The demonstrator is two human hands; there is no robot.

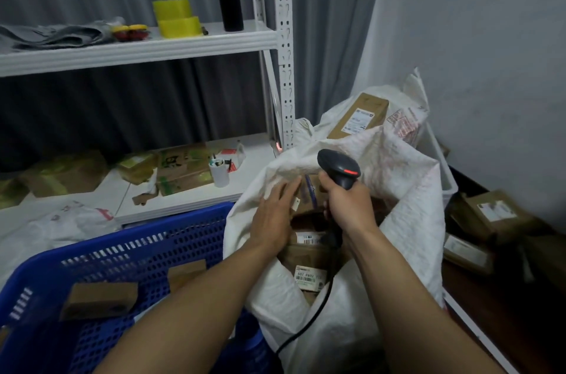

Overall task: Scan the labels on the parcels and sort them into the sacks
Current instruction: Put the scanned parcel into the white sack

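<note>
L grip (274,217) flat, fingers straight, resting on brown parcel (309,193) at its fingertips, inside white sack (407,187). R grip (349,205) just beside, wrapped round scanner (338,168) handle. Labelled parcels (306,274) below both; blue basket (183,239) left of L grip.

Left hand (272,220), right hand (350,205), both bare, forearms bare up to the frame's edge.

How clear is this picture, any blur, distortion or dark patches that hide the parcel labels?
Head view: wide-angle lens bends the shelf post; light is dim, with the floor parcels at right in shadow; labels in the sack are soft, only the nearest label partly readable; the scanner glows red.
</note>
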